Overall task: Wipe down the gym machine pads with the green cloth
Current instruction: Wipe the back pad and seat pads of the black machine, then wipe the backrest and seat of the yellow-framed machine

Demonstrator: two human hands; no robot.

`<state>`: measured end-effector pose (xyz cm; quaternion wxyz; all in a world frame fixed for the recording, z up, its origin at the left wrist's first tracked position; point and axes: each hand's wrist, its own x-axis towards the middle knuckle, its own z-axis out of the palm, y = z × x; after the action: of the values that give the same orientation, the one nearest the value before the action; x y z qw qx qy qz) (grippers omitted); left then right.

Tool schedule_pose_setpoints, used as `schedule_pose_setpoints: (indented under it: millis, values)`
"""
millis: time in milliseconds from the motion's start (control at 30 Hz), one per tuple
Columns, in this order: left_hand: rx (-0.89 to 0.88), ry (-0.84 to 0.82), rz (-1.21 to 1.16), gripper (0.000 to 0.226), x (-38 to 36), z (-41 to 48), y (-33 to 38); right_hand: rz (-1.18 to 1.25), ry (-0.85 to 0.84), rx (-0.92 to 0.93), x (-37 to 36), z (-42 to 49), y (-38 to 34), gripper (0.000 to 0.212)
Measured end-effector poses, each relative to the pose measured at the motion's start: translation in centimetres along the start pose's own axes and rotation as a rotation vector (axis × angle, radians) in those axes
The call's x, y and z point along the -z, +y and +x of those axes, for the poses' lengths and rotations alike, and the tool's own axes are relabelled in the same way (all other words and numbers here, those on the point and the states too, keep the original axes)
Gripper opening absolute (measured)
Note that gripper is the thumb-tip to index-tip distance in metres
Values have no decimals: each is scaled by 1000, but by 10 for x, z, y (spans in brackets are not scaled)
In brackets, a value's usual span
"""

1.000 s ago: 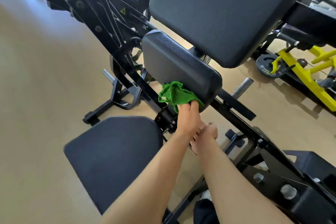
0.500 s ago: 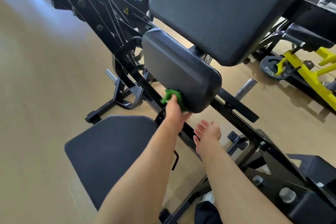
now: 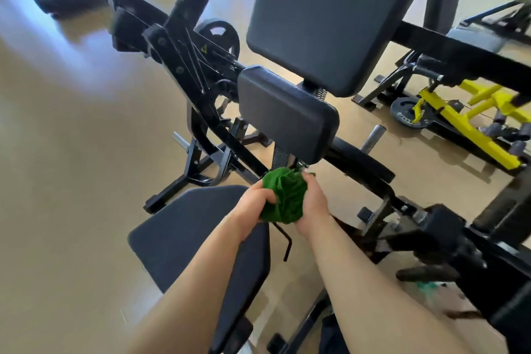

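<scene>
The green cloth (image 3: pixel 284 198) is bunched up between both hands, just below the small black pad (image 3: pixel 284 112). My left hand (image 3: pixel 253 207) grips its left side with curled fingers. My right hand (image 3: pixel 313 204) grips its right side. The cloth is off the small pad. Above that pad rises the large black back pad (image 3: pixel 339 11). The black seat pad (image 3: pixel 186 238) lies under my left forearm.
The machine's black steel frame (image 3: pixel 184 66) runs diagonally from upper left to lower right, with a weight plate (image 3: pixel 221 37) behind it. A yellow machine (image 3: pixel 465 121) stands at the right. Beige floor (image 3: pixel 66 181) spreads to the left.
My left hand pulled the cloth down away from the small pad's lower edge. My right hand came up and took hold of the cloth too. The camera tilted up.
</scene>
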<state>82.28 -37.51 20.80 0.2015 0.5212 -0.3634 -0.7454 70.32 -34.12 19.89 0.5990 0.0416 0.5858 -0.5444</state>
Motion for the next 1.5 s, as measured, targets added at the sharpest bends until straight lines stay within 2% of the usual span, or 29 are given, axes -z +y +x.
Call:
schedule_pose_setpoints:
  millis: [67, 133, 300, 433, 533, 633, 733, 900, 967, 1033, 1100, 1167, 1267, 1500]
  values:
    - [32, -76, -107, 55, 18, -16, -4, -98, -39, 31, -1, -17, 9, 48]
    - [78, -114, -207, 52, 28, -34, -6, -168, -65, 69, 1, -32, 15, 45]
    - [55, -197, -127, 48, 36, -78, -12, -282, -245, 160, 18, -87, 12, 19]
    - [-26, -190, -147, 48, 29, -113, -22, -417, -246, 184, 40, -111, 11, 34]
    - [-83, -162, -108, 40, 15, -138, -35, -445, -228, 233, 60, -132, 9, 32]
    - [-130, -45, -26, 32, -14, -164, -58, -581, -241, 265, 86, -156, 4, 32]
    - [-107, 49, 42, 32, -47, -186, -91, -747, -312, 294, 118, -186, -1, 41]
    - [3, 62, 223, 26, -97, -221, -139, -953, -334, 269, 178, -231, -13, 69]
    - [-15, 137, 321, 37, -112, -234, -147, -1032, -335, 258, 198, -240, -14, 77]
    - [-152, 214, 337, 56, -123, -248, -150, -1160, -345, 259, 214, -251, -13, 82]
    - [-355, 143, 401, 66, -134, -261, -149, -1292, -352, 258, 229, -264, -8, 84]
    - [-438, -25, 552, 72, -150, -275, -149, -1398, -333, 262, 246, -278, -2, 84]
    - [-373, -212, 741, 75, -179, -288, -156, -1490, -280, 306, 270, -299, 7, 85]
    - [-191, -359, 945, 59, -234, -293, -208, -1405, -217, 389, 356, -319, 14, 53]
